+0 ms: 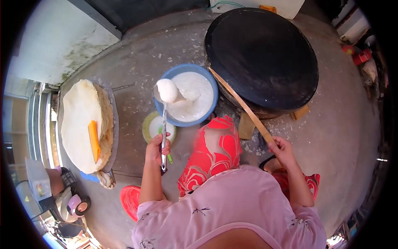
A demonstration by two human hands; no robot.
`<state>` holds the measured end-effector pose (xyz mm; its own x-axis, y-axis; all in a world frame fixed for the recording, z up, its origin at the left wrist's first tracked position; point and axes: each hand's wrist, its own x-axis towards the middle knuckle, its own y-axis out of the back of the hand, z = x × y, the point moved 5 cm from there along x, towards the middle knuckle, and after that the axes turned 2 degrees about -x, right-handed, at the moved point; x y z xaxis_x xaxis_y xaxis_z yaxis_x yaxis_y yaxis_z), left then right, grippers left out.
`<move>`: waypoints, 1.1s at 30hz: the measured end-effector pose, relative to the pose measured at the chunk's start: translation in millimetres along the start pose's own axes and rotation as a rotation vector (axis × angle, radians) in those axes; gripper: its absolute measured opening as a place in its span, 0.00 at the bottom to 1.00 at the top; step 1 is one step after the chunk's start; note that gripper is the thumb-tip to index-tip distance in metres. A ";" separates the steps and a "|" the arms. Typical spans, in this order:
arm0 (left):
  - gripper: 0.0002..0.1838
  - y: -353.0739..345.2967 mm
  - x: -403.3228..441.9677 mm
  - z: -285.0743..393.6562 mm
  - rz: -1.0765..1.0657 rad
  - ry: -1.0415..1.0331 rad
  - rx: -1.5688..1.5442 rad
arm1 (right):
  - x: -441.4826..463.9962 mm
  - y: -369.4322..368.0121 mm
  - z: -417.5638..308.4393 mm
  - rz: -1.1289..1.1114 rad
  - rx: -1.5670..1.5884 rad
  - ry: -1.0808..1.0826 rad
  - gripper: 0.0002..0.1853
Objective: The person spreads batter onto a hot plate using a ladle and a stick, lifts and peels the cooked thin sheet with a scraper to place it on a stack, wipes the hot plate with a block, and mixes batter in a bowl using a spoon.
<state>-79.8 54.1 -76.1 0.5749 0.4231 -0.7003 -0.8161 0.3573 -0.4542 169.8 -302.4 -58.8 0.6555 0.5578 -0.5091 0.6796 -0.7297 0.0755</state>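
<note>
My left hand [159, 148] is closed round the metal handle of a ladle [164, 124]. The ladle's bowl, heaped with white batter [167, 91], is over the left side of a blue basin [213, 89] of white batter. My right hand [282, 150] grips the lower end of a long flat wooden stick [244, 106]. The stick's far tip lies at the left edge of a large round black griddle [261, 58]. The griddle's dark surface shows no batter on it.
A thick stack of thin pale sheets [81, 124] with an orange scraper [94, 141] on it stands at the left. A green bowl [147, 126] is below the basin, and a red plastic item [130, 202] is near my left elbow. A wall [62, 41] is at the upper left.
</note>
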 end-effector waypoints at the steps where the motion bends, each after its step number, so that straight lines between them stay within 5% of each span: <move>1: 0.15 -10.5 -8.5 9.0 -0.001 -0.008 0.001 | 2.1 -2.5 -5.4 -0.004 0.008 0.004 0.16; 8: 0.17 -99.9 -34.1 72.3 -0.184 -0.243 0.066 | 11.7 1.3 -33.4 0.028 -0.097 0.089 0.23; 15: 0.22 -198.8 6.3 90.6 -0.374 -0.249 -0.018 | 29.5 25.2 -38.8 0.133 -0.122 0.198 0.23; 25: 0.08 -278.7 118.3 37.1 -0.275 -0.286 -0.002 | 54.5 40.1 -95.9 0.404 -0.520 0.491 0.23; 33: 0.06 -270.8 157.9 -7.8 -0.133 -0.251 0.061 | 111.2 14.2 -128.2 0.315 -0.635 0.532 0.23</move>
<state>231.5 17.7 -68.0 0.6791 0.5593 -0.4754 -0.7322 0.4697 -0.4933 294.6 -200.1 -4.4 0.8016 0.5937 0.0701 0.3927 -0.6115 0.6869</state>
